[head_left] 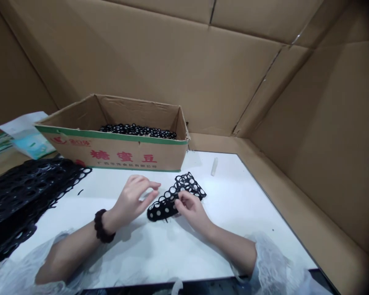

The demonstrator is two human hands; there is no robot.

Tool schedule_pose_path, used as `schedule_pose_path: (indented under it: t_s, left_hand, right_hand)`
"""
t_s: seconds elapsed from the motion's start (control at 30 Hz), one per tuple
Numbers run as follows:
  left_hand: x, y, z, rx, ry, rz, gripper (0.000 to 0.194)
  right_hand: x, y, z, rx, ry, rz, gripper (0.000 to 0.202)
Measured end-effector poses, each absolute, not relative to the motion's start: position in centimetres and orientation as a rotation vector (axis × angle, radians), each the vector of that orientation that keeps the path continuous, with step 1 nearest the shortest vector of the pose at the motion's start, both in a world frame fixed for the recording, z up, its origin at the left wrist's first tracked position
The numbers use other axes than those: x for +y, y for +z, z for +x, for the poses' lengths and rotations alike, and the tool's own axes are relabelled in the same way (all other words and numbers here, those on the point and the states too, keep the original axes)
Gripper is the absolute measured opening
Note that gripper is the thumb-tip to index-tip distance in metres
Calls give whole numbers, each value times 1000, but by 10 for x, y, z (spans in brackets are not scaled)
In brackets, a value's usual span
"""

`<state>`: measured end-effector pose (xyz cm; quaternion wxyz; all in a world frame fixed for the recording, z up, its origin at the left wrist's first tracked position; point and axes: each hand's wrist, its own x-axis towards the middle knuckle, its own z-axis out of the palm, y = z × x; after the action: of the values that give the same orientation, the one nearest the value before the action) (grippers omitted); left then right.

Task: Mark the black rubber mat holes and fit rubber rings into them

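On the white tabletop [240, 221] lies a flat black piece full of round holes [161, 211], bent in outline like an L. My right hand [194, 211] is at its near right side, thumb and forefinger pinched together on its edge. My left hand [137, 194] hovers just left of the piece, thumb and forefinger apart, holding nothing. A dark band circles the left wrist. Part of the black piece is hidden behind my right fingers.
Behind my hands stands an open cardboard box [119, 157] containing similar black holed pieces [138, 131]. Larger black holed sheets [27, 192] are heaped at left, near a white and turquoise packet [33, 143]. A small translucent stick [214, 166] lies at right. Cardboard walls [203, 82] enclose the table.
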<state>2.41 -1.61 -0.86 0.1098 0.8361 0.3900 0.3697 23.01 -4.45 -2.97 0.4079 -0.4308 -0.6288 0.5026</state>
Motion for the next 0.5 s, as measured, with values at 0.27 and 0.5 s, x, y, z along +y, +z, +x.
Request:
schedule_pose_path:
  t_s: [0.27,0.5]
  left_hand:
    - [-32,-10,48,1155,922,2344,17]
    - [24,55,1,1700,1870,2414,16]
  right_hand:
    - [-45,-31,225,-1669,1216,-1082,18]
    - [-46,-28,227,-1515,1363,-1103,22]
